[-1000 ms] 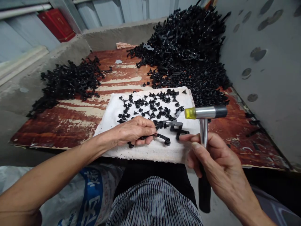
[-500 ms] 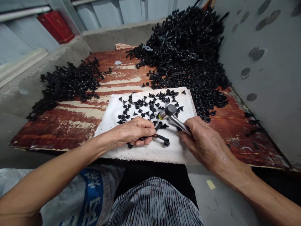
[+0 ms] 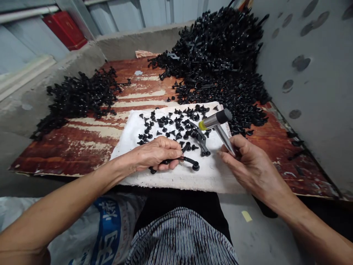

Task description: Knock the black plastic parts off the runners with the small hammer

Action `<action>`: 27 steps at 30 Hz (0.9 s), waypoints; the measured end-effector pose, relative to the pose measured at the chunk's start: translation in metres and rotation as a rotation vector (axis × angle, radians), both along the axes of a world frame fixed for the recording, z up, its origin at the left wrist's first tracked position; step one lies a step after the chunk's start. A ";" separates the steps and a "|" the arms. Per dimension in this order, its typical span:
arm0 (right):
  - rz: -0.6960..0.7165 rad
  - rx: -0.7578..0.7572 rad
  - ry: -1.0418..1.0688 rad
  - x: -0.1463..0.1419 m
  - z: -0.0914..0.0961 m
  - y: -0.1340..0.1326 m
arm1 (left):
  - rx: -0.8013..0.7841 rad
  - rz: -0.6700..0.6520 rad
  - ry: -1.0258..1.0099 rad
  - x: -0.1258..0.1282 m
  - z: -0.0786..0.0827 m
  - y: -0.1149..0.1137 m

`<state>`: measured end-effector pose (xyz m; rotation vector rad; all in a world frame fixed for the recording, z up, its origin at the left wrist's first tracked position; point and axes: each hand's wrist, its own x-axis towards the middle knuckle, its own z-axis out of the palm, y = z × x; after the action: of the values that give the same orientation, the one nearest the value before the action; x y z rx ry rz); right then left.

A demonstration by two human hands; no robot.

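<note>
Lifted hammer (image 3: pixel 215 119) off bracket (image 3: pixel 188 160) since half second ago; holds head above pad's (image 3: pixel 176 178) right side. Right hand (image 3: pixel 249 163): fingers clenched on handle. Left hand (image 3: pixel 154 152): fingers pressing bracket flat at pad's near edge. Likely between strikes.

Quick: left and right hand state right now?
Left hand: closed, pinning black curved part on white pad.
Right hand: closed on hammer.

One head-worn view, aimed forward and down.
The white pad (image 3: pixel 131 132) is seen from close above, left hand (image 3: pixel 156 152) and right hand (image 3: pixel 249 165) low in frame; the red board (image 3: pixel 91 143) is taken in beyond.
</note>
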<state>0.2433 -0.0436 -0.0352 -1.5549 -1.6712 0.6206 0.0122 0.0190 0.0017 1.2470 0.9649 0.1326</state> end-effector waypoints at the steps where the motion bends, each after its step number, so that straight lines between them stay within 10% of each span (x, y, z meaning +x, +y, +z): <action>1: -0.009 0.004 0.027 0.001 -0.001 0.000 | 0.005 -0.004 0.005 0.000 0.000 0.000; 27: -0.027 -0.019 0.045 0.004 -0.005 0.002 | 0.076 -0.047 0.082 0.000 -0.001 -0.001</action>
<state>0.2470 -0.0418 -0.0399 -1.5632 -1.6125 0.6540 0.0118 0.0176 0.0011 1.3528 1.0077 0.0829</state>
